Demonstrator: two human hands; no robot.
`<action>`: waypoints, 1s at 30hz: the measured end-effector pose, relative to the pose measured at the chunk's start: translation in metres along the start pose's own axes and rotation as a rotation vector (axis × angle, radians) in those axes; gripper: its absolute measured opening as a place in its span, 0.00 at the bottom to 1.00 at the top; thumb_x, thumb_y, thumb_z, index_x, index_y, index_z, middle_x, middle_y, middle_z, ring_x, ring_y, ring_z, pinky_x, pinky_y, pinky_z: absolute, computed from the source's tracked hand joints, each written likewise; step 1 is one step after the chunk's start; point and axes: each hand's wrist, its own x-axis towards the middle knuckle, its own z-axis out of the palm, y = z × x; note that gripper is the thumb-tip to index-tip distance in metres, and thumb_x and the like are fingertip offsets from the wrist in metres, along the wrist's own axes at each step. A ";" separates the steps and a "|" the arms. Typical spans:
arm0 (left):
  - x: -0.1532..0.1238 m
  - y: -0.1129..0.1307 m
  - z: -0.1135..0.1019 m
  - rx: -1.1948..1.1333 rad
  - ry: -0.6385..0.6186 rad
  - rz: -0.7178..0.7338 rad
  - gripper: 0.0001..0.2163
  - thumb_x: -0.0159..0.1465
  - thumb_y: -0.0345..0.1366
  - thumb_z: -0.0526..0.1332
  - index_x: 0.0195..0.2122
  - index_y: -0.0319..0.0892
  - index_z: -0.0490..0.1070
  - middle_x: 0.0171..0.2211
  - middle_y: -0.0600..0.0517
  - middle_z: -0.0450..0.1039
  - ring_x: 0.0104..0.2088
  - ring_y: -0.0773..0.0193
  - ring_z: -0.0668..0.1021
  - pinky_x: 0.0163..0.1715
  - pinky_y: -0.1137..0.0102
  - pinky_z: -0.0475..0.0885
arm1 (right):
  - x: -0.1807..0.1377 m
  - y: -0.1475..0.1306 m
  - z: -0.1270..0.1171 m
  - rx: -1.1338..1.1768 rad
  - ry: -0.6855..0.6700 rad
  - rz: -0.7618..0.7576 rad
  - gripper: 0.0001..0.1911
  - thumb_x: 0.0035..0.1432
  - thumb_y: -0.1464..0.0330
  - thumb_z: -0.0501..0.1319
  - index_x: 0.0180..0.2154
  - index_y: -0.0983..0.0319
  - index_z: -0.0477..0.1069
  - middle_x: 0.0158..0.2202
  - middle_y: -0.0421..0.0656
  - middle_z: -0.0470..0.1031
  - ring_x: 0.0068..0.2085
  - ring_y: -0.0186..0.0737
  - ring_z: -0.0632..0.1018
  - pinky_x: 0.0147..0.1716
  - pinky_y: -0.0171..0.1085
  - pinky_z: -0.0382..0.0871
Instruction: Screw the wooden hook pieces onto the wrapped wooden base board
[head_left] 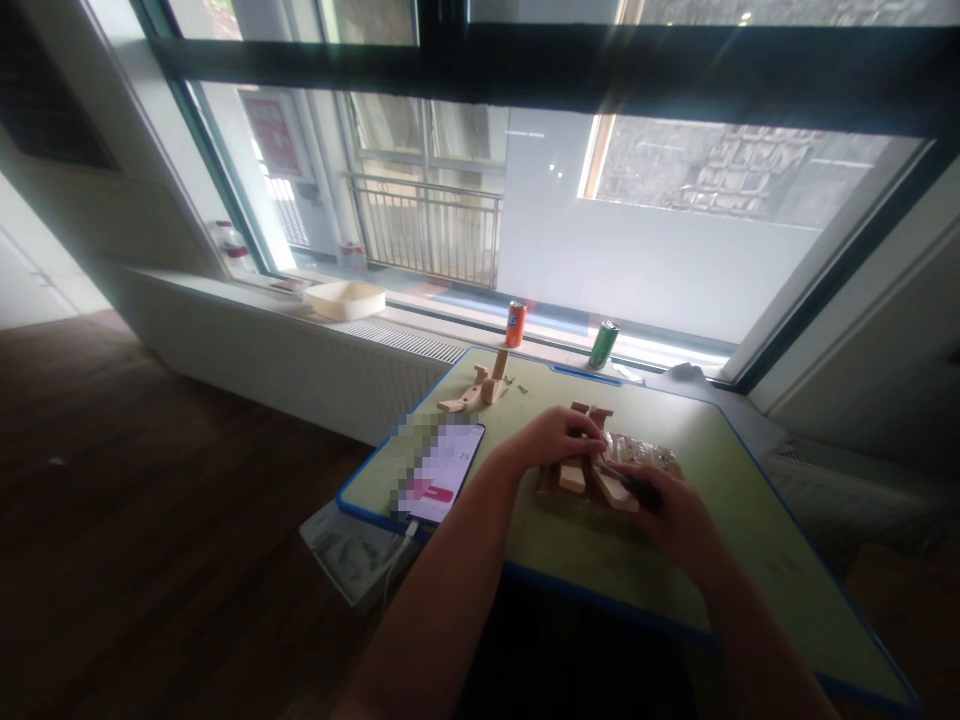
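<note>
Left hand (556, 436) was laid over the top of the wood assembly (591, 474), fingers curled around its upright pieces and gripping them. Right hand (670, 514) was closed around a dark, thin tool (628, 483), whose tip pointed at the assembly just beside the left fingertips. What kind of tool it was could not be told.

The assembly stood on the green table (675, 585), between the two hands and touching both. A clear bag (646, 452) lay directly beyond the right hand, against the far side of the assembly; its contents were too blurred to identify.

A phone (444, 468) lay left of the left forearm, screen lit, with a white cable (395, 562) running off the near table edge. A second wood piece (480, 390) sat well beyond the left hand. Farther out on the sill stood an orange can (515, 323) and a green can (603, 343), and far to the left a white tray (346, 297).
</note>
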 end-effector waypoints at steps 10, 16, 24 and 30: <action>0.001 0.002 -0.003 0.044 -0.048 -0.002 0.13 0.57 0.42 0.60 0.36 0.37 0.74 0.31 0.50 0.73 0.31 0.68 0.72 0.30 0.75 0.65 | 0.002 -0.001 0.004 0.040 0.090 -0.003 0.20 0.52 0.70 0.55 0.49 0.58 0.64 0.47 0.45 0.73 0.48 0.47 0.73 0.44 0.44 0.68; -0.003 0.009 -0.008 0.011 -0.036 0.009 0.13 0.57 0.42 0.59 0.34 0.35 0.73 0.30 0.50 0.71 0.30 0.68 0.72 0.29 0.74 0.66 | 0.002 -0.002 0.004 0.108 0.090 -0.032 0.21 0.52 0.73 0.54 0.50 0.58 0.62 0.48 0.46 0.72 0.48 0.46 0.73 0.43 0.45 0.68; -0.002 0.008 -0.005 0.099 -0.083 0.031 0.13 0.57 0.42 0.59 0.33 0.35 0.73 0.30 0.50 0.72 0.30 0.69 0.72 0.29 0.76 0.65 | 0.004 -0.002 0.004 0.061 0.116 -0.022 0.23 0.49 0.75 0.55 0.49 0.58 0.60 0.46 0.45 0.73 0.46 0.46 0.74 0.43 0.43 0.67; 0.005 0.002 -0.004 0.201 -0.094 0.067 0.14 0.56 0.45 0.61 0.32 0.37 0.75 0.27 0.51 0.72 0.29 0.69 0.72 0.30 0.76 0.65 | 0.004 -0.004 0.003 0.035 0.115 -0.024 0.21 0.49 0.75 0.55 0.47 0.58 0.63 0.46 0.45 0.72 0.48 0.46 0.72 0.44 0.43 0.66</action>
